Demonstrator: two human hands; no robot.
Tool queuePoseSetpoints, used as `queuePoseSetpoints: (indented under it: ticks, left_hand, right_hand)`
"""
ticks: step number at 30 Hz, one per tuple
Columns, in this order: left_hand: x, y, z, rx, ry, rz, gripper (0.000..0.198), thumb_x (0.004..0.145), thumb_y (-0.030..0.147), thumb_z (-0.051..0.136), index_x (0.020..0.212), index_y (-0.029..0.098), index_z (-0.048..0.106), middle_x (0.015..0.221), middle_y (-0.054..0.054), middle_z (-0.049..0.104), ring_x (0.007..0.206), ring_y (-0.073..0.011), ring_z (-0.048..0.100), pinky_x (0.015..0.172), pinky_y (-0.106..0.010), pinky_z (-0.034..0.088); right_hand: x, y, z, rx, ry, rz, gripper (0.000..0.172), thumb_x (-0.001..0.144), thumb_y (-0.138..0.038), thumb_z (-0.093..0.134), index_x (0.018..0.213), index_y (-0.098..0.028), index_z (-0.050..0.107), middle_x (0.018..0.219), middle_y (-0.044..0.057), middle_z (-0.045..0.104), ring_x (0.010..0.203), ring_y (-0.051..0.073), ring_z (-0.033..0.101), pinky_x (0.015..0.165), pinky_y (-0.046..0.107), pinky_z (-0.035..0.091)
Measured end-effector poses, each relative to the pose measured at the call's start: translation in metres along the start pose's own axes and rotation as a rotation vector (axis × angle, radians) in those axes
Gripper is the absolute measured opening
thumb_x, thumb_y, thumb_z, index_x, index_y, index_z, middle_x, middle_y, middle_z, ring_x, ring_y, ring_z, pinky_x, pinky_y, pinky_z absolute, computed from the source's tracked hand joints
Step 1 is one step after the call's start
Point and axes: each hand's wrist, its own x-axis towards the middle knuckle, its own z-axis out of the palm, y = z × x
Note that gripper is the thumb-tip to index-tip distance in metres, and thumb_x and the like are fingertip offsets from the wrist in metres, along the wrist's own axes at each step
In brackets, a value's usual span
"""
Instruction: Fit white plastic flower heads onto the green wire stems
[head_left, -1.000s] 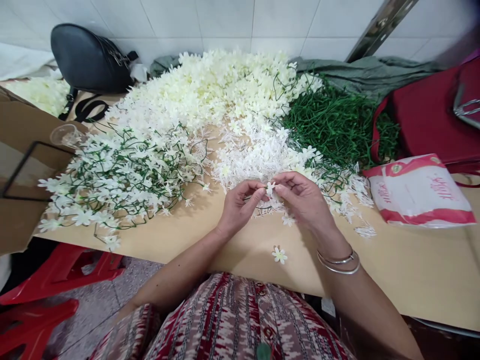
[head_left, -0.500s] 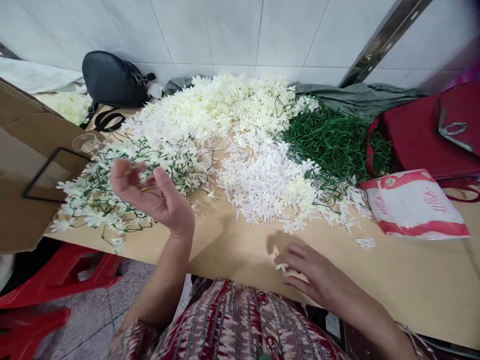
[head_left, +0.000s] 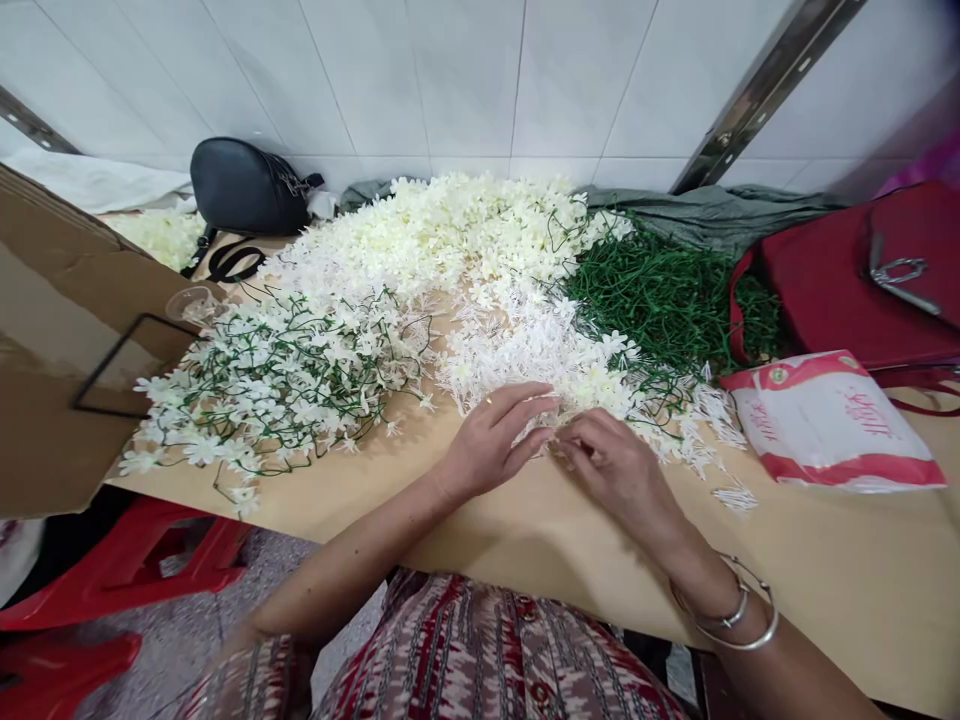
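My left hand [head_left: 499,438] and my right hand [head_left: 616,468] meet at their fingertips over the near edge of a heap of thin white stamen-like pieces [head_left: 499,350]. Both are closed in a pinch, and whatever lies between the fingers is too small and covered to name. Pale artificial flower heads [head_left: 457,225] are piled behind, and a few lie close by my right hand. Left of my hands spreads a heap of white flowers on green stems [head_left: 292,375]. Bare green plastic stems [head_left: 660,290] form a tangle at the right.
A cardboard box [head_left: 67,330] stands at the left edge, near a black bag [head_left: 247,188]. To the right are a red bag [head_left: 847,270] and a white-and-red packet [head_left: 832,420]. Red stools [head_left: 172,560] stand below the table [head_left: 810,600], and a tiled wall [head_left: 465,80] rises behind.
My left hand has come from above the stemmed flowers at left to the middle. My right hand, with a white flower at its fingertips earlier, has moved forward to meet it.
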Motion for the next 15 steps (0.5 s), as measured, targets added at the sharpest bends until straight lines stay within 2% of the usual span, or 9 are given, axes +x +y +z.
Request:
queuePoseSetpoints:
  ticks: [2, 4, 7, 9, 12, 15]
  left_hand:
    - [0.003, 0.0, 0.006, -0.123, -0.029, -0.027, 0.036, 0.105, 0.025, 0.065, 0.14, 0.019, 0.06, 0.127, -0.015, 0.075, 0.121, -0.023, 0.073, 0.105, -0.039, 0.062]
    - [0.008, -0.003, 0.011, -0.24, 0.02, -0.139, 0.031, 0.104, 0.029, 0.068, 0.134, 0.02, 0.065, 0.117, -0.012, 0.078, 0.107, -0.021, 0.077, 0.098, -0.037, 0.063]
    - [0.014, -0.009, 0.018, -0.431, 0.121, -0.398, 0.027, 0.101, 0.034, 0.073, 0.125, 0.02, 0.071, 0.104, -0.007, 0.078, 0.09, -0.0164, 0.077, 0.088, -0.031, 0.063]
    - [0.016, -0.011, 0.021, -0.543, 0.128, -0.528, 0.028, 0.099, 0.038, 0.076, 0.12, 0.02, 0.074, 0.1, -0.006, 0.078, 0.088, -0.0152, 0.075, 0.085, -0.029, 0.061]
    - [0.014, -0.01, 0.02, -0.665, 0.086, -0.619, 0.026, 0.096, 0.043, 0.078, 0.107, 0.019, 0.079, 0.097, -0.006, 0.077, 0.088, -0.0151, 0.073, 0.084, -0.028, 0.059]
    - [0.012, -0.007, 0.016, -0.745, 0.077, -0.697, 0.031, 0.093, 0.047, 0.08, 0.108, 0.02, 0.079, 0.099, -0.007, 0.076, 0.085, -0.0144, 0.069, 0.079, -0.027, 0.056]
  right_hand:
    - [0.013, -0.003, -0.008, 0.091, 0.134, 0.065, 0.012, 0.101, -0.023, 0.062, 0.091, -0.023, 0.068, 0.09, 0.004, 0.071, 0.085, 0.02, 0.068, 0.077, 0.034, 0.052]
    - [0.022, -0.005, -0.011, 0.222, 0.172, 0.174, 0.01, 0.098, -0.03, 0.067, 0.09, -0.024, 0.069, 0.081, 0.001, 0.069, 0.072, 0.017, 0.064, 0.069, 0.031, 0.05]
    - [0.028, -0.005, -0.009, 0.466, 0.151, 0.347, 0.018, 0.094, -0.04, 0.072, 0.088, -0.024, 0.07, 0.069, -0.001, 0.064, 0.062, 0.016, 0.057, 0.06, 0.03, 0.046]
    - [0.028, -0.003, -0.004, 0.6, 0.138, 0.427, 0.024, 0.089, -0.046, 0.076, 0.088, -0.023, 0.071, 0.067, -0.001, 0.065, 0.062, 0.017, 0.058, 0.06, 0.03, 0.047]
    - [0.028, -0.001, 0.001, 0.7, 0.116, 0.498, 0.031, 0.084, -0.051, 0.081, 0.089, -0.023, 0.073, 0.068, 0.0, 0.068, 0.065, 0.017, 0.061, 0.064, 0.03, 0.049]
    - [0.027, 0.001, 0.003, 0.739, 0.096, 0.515, 0.03, 0.085, -0.052, 0.081, 0.092, -0.022, 0.075, 0.069, 0.0, 0.068, 0.066, 0.015, 0.062, 0.066, 0.029, 0.049]
